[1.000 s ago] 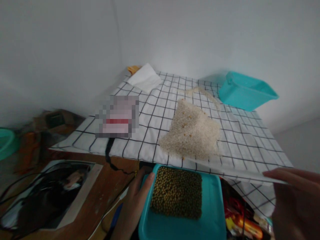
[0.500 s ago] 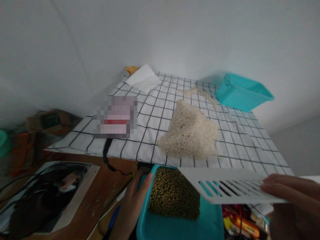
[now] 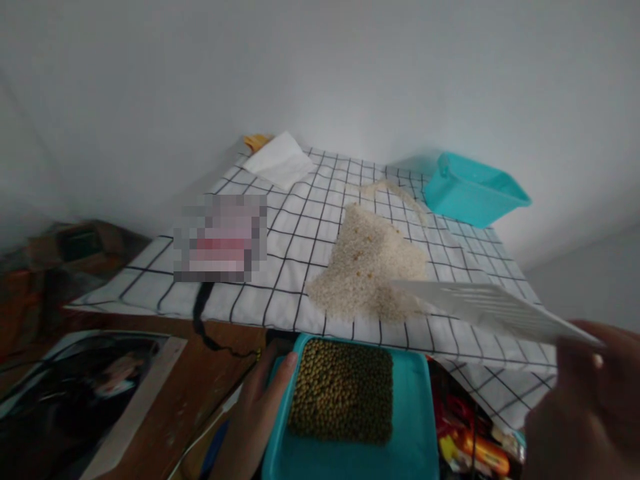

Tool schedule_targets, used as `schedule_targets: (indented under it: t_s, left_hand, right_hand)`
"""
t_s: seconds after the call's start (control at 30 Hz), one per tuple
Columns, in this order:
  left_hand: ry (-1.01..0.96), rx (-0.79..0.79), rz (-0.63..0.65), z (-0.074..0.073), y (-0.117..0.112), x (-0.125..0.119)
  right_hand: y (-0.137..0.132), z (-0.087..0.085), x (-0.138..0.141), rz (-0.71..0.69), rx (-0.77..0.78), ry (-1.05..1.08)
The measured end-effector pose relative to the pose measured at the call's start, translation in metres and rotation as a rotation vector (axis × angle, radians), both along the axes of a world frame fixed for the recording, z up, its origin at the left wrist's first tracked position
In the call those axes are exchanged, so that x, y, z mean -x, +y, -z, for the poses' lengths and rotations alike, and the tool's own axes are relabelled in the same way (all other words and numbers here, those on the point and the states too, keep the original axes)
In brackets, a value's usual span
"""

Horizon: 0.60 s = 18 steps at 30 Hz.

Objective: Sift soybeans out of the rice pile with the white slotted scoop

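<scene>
My left hand (image 3: pixel 257 400) is closed over the left rim of a teal plastic tub (image 3: pixel 405 460), its thumb along the edge. Small green-brown beans (image 3: pixel 343 393), like mung beans, lie in the tub, with bare bottom showing toward me. My right hand (image 3: pixel 595 393), partly blurred, grips the right end of a thin white slotted plastic board (image 3: pixel 480 303). The board is tilted in the air, and its far end overlaps a heap of pale rice-like grain (image 3: pixel 367 260) in view. Several yellow kernels are scattered on that heap, which rests on a checked cloth (image 3: pixel 290 247).
A second teal tub (image 3: pixel 475 190) stands at the back right near the wall. White paper (image 3: pixel 281 160) lies at the back left, and a pixelated pinkish item (image 3: pixel 223 237) in front of it. Colourful packages (image 3: pixel 475 447) sit low at right. Cables and a picture (image 3: pixel 120 393) are at left.
My right hand has lifted the slotted board up and away from over the tub, toward the grain heap. More of the beans and the tub's right side shows. My left hand stays on the rim.
</scene>
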<state>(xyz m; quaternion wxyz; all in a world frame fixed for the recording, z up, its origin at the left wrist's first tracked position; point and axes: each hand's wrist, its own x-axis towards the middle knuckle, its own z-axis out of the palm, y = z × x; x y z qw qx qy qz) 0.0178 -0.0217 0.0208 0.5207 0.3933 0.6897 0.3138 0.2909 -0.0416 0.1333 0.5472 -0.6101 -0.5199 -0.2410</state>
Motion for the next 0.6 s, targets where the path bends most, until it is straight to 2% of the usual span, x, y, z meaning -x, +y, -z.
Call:
schedule_targets:
  t_s: [0.1,0.27,0.6]
  left_hand:
    - [0.003,0.007,-0.005,0.001,0.000,0.001]
    - [0.051,0.064,-0.010,-0.005,-0.002,0.001]
    - [0.067,0.029,0.026,-0.011,-0.001,0.000]
  right_hand:
    - [0.011,0.000,0.003,0.063,-0.038,-0.018]
    - [0.018,-0.002,0.008,0.023,0.035,-0.160]
    - [0.007,0.000,0.010,0.024,-0.008,-0.055]
